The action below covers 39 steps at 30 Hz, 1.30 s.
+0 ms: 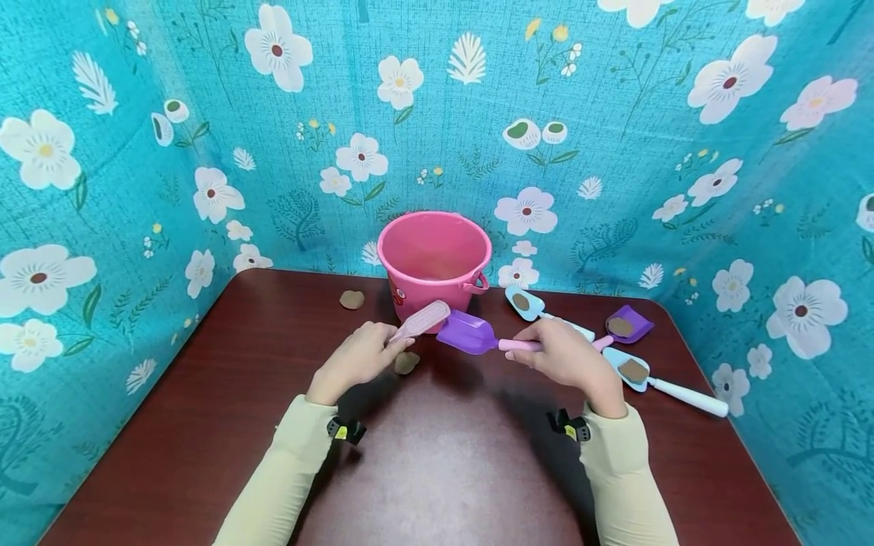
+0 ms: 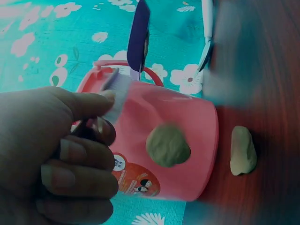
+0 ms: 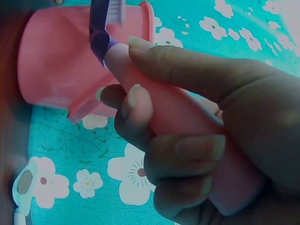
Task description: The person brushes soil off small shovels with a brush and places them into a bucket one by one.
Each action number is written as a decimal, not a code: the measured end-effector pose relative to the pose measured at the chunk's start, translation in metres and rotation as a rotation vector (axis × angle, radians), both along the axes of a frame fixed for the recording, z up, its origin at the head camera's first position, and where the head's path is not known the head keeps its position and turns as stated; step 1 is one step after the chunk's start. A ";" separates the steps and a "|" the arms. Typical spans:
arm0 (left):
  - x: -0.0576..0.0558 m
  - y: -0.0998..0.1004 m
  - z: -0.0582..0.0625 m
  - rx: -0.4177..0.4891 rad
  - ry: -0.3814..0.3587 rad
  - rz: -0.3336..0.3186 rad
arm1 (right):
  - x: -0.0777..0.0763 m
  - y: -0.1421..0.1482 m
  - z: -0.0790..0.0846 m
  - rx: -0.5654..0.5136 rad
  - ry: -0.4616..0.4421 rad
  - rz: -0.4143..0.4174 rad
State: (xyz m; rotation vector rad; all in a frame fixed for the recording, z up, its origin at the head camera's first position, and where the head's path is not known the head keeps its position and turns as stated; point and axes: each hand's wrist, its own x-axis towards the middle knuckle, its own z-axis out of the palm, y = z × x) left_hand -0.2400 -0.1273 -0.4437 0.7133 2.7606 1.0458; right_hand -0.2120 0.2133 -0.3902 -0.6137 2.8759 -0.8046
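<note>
My left hand point(image 1: 358, 355) grips a small pale pink brush point(image 1: 423, 318), its head beside the front of the pink bucket point(image 1: 437, 292). White bristles point(image 3: 116, 11) show in the right wrist view. My right hand point(image 1: 563, 350) holds a purple toy shovel point(image 1: 468, 332) by its pink handle point(image 3: 183, 117); the blade lies close to the brush head. A brown clay-like lump point(image 1: 406, 363) is below the left hand. In the left wrist view this lump point(image 2: 168, 144) looks blurred against the bucket, apart from the table; another lump point(image 2: 243, 150) lies on the table.
A flat brown lump point(image 1: 351, 300) lies left of the bucket. On the right are a light blue scoop point(image 1: 536, 309), a second purple shovel point(image 1: 639, 324) and another light blue scoop point(image 1: 620, 358), each with a brown lump. Floral cloth point(image 1: 437, 152) encloses the dark table point(image 1: 437, 470).
</note>
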 end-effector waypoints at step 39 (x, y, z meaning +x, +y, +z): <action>-0.002 0.015 -0.012 0.042 -0.018 -0.072 | 0.007 0.007 0.010 -0.003 0.028 -0.035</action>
